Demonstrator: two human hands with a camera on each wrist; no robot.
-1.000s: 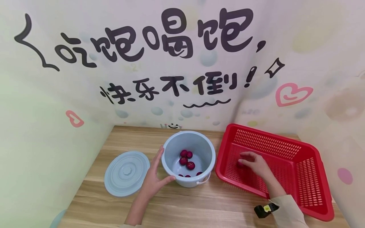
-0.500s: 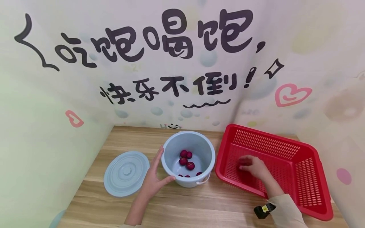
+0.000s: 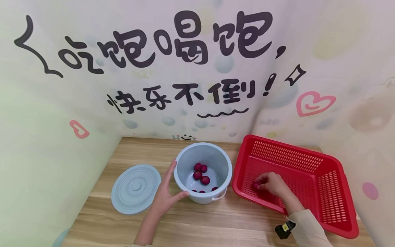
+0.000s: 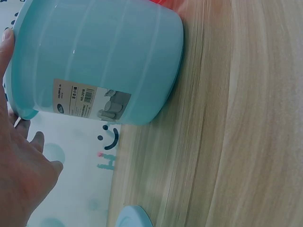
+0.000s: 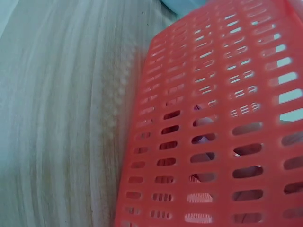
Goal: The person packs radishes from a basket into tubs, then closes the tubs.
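Note:
My left hand (image 3: 166, 195) stands at the left side of a light blue bucket (image 3: 229, 178), fingers straight and thumb spread, touching its rim. In the left wrist view, the left hand (image 4: 23, 161) is beside the bucket's rim, and the bucket (image 4: 109, 52) bears a label. Several dark red plums (image 3: 205, 180) lie inside the bucket. My right hand (image 3: 273, 185) is down in a red plastic basket (image 3: 296, 151), its fingertips pinching a plum (image 3: 255, 185) near the basket's left end. Slotted basket wall (image 5: 203, 132) mostly hides this hand in the right wrist view.
A light blue lid (image 3: 135, 188) lies flat on the wooden table (image 3: 210, 226), left of the bucket. Black lettering (image 3: 191, 37) marks the wall behind. A black device (image 3: 284, 229) sits at the right sleeve, in front of the basket.
My right hand has shifted slightly left and nearer inside the basket, and the plum at its fingertips has moved with it. The left hand and bucket keep their places.

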